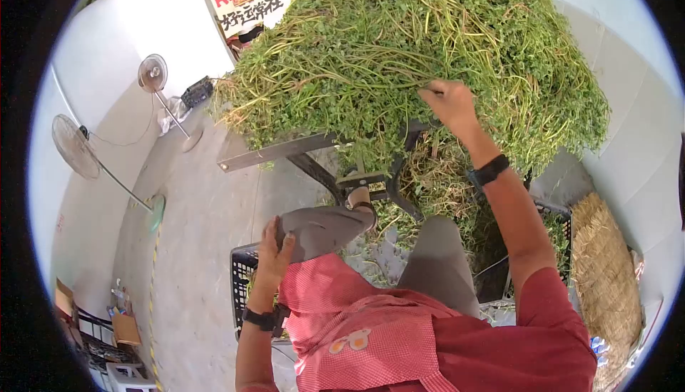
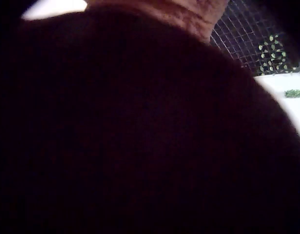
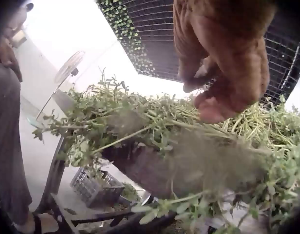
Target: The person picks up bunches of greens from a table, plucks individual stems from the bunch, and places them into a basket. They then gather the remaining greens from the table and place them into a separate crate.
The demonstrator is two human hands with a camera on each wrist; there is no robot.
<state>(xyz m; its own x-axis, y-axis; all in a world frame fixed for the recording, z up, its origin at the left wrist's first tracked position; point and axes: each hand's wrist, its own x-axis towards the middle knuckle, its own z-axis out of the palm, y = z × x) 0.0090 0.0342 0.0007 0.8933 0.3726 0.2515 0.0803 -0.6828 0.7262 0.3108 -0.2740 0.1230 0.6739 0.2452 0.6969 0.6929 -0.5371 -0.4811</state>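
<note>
A tall heap of leafy green plants (image 1: 371,57) with long pale stems covers the table. My right hand (image 1: 453,107) is over the heap's near side, its fingers bent toward the stems. In the right wrist view the fingertips (image 3: 211,112) are right above the stems, with a gap between thumb and fingers and no stem showing in it. My left hand (image 1: 272,253) rests on the left knee of the grey trousers (image 1: 314,233), thumb apart from the fingers. The left wrist view is mostly dark and shows only a strip of skin.
The table's metal edge (image 1: 275,151) shows at its left corner. More plants (image 1: 439,181) lie beneath it. A black crate (image 1: 242,267) stands by the left leg. Two fans (image 1: 75,148) stand at the left. At the right is a woven straw bundle (image 1: 606,278).
</note>
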